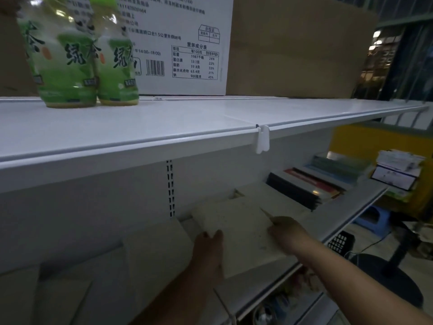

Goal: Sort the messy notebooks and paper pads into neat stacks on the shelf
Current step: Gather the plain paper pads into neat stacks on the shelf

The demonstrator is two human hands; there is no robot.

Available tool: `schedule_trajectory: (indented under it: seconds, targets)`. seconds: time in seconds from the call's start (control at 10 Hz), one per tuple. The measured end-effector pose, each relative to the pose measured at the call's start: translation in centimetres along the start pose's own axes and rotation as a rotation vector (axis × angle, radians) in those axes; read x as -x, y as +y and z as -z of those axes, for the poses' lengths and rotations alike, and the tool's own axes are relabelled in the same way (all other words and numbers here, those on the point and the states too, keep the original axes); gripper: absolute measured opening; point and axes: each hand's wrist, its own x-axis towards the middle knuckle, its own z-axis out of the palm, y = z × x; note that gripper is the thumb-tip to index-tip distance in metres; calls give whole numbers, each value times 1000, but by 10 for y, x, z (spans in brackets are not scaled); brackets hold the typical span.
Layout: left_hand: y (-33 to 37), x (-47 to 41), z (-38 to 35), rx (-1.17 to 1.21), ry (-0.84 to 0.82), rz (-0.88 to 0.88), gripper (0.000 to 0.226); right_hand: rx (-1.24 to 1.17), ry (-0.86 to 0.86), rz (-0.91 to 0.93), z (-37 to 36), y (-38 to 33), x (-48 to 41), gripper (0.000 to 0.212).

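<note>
The pad [234, 221], on the shelf [339, 216] near its front edge, is gripped at its side edges by left hand [207, 246] and right hand [287, 233]; probably light and floppy, so support both edges.

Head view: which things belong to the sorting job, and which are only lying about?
Job: held pad, gripped by left hand and right hand; loose pads at its left; dark notebooks; lower shelf.
Lying about: green tea bottles; white carton; brown carton; blue stool.
</note>
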Motion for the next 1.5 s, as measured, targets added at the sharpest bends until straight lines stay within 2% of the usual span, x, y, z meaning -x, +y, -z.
schedule_trajectory:
  seconds: [0.1,0.2,0.3,0.4,0.5,0.6,0.7,0.8,0.9,1.0,1.1,1.2,1.3,1.4,1.5]
  targets:
    - [6,-10,-5,0,-43,29,41,85,-55,49,9,1,-22,26]
    - [6,-18,-13,-120,101,0,34,97,-108,110,9,1,-42,20]
    - [9,-28,-23,-127,211,19,22,95,-82,202,-2,-1,-68,7]
    - [15,-40,-36,-235,315,55,27,322,-97,315,-13,2,-80,12]
    - [15,-42,-51,-356,476,93,58,416,-85,381,-23,16,-86,29]
    - [8,-44,-57,-374,538,57,60,500,-84,412,-28,26,-89,43]
    - [1,-45,-58,-380,578,36,56,639,-27,586,-35,36,-94,45]
    - [-1,-40,-61,-376,567,-12,49,777,-39,644,-36,45,-94,40]
    - [6,-38,-60,-383,568,31,60,920,-3,680,-30,32,-84,47]
    - [13,-20,-56,-412,481,22,67,984,-21,693,-29,30,-89,47]
    - [23,16,-36,-490,341,-93,72,1079,-72,718,-24,19,-82,42]
    - [35,54,20,-733,364,-204,50,1127,-44,704,-25,7,-69,34]
    - [37,101,105,-1039,457,-254,51,1098,-16,665,-44,-14,-40,37]
    - [33,157,198,-1282,537,-192,58,985,42,791,-90,-51,12,68]
    - [27,218,276,-1405,656,-58,61,911,-114,1029,-151,-98,89,71]
